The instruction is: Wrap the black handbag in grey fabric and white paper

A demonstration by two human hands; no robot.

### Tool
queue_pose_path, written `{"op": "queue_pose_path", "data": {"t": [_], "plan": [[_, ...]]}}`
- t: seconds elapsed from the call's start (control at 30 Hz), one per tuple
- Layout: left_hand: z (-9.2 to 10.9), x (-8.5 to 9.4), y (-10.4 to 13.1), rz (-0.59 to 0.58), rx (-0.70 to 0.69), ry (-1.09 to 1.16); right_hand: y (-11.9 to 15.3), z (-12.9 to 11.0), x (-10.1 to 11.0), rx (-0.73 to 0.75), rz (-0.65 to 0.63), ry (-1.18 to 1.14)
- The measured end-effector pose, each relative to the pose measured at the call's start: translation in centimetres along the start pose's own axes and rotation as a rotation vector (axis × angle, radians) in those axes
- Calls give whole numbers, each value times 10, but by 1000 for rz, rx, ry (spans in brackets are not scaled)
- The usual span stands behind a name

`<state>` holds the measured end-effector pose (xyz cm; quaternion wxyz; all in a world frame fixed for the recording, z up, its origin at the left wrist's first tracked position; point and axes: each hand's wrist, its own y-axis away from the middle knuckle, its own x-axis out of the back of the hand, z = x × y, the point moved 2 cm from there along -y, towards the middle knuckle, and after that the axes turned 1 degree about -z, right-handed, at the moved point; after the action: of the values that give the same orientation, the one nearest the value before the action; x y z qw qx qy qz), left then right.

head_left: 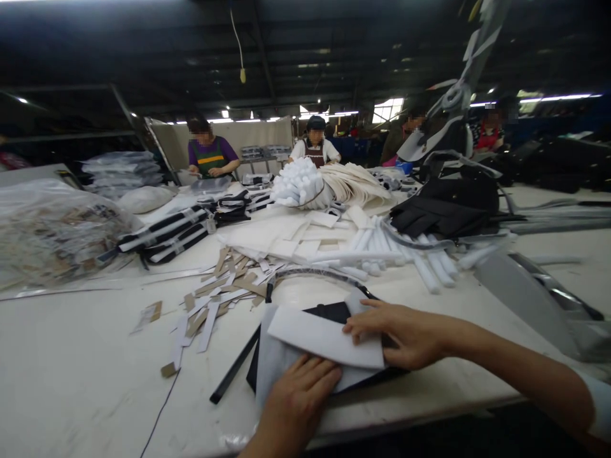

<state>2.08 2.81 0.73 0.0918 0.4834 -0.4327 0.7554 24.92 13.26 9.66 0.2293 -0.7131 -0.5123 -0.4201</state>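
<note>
Right fingers (360, 323), half-curled, touch the white strip (324, 335); left fingers (315, 372) (nearly flat) press near the table's edge.

Both bare forearms reach in over the work, 2 hands close together. The left hand (303, 391) lies palm down, fingers together and extended forward. The right hand (394, 334) comes in from the right side, wrist slightly bent, fingers spread and curled, thumb held lower.

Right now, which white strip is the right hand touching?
The broad one, over the black item, under the fingers of the right hand; the other white strips lie loose on the table.
</note>
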Motion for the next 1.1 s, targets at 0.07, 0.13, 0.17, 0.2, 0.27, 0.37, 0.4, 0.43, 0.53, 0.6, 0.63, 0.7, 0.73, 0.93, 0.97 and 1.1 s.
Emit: {"op": "queue_pose_path", "data": {"t": [0.07, 0.13, 0.17, 0.2, 0.27, 0.37, 0.4, 0.43, 0.53, 0.6, 0.63, 0.7, 0.73, 0.93, 0.97, 1.1], "plan": [[1, 0, -1, -15, 20, 42, -5, -10, 5, -46, -118, -46], [2, 0, -1, -33, 28, 55, -14, -22, 5, -144, -116, -22], [2, 0, -1, -39, 28, 52, -20, -28, 2, -212, -63, 32], [3, 0, 0, -42, 32, 50, -26, -33, -3, -276, 7, 105], [3, -1, 0, -36, 45, 56, -36, -40, -19, -325, 98, 246], [3, -1, 1, -22, 57, 77, -42, -39, -40, -252, 71, 312], [3, -1, 2, -26, 57, 77, -41, -35, -41, -230, 56, 303], [2, -2, 3, -35, 59, 71, -39, -31, -39, -210, 56, 289], [1, -5, 6, -78, 77, 41, -31, -17, -20, -135, 108, 244], [0, -6, 8, -91, 88, 30, -25, -11, -9, -77, 113, 231], [0, -6, 8, -91, 91, 33, -23, -9, -7, -53, 93, 234], [1, -6, 8, -73, 96, 52, -19, -6, -9, -18, 36, 258], [2, -5, 8, -61, 101, 60, -18, -5, -13, -6, 16, 273], [5, -2, 7, -27, 102, 56, -17, 3, -38, 51, 27, 319], [5, -2, 7, -31, 104, 55, -17, 3, -41, 74, 32, 322], [6, -2, 8, -77, 121, 49, -15, 6, -50, 131, 33, 332]]}}
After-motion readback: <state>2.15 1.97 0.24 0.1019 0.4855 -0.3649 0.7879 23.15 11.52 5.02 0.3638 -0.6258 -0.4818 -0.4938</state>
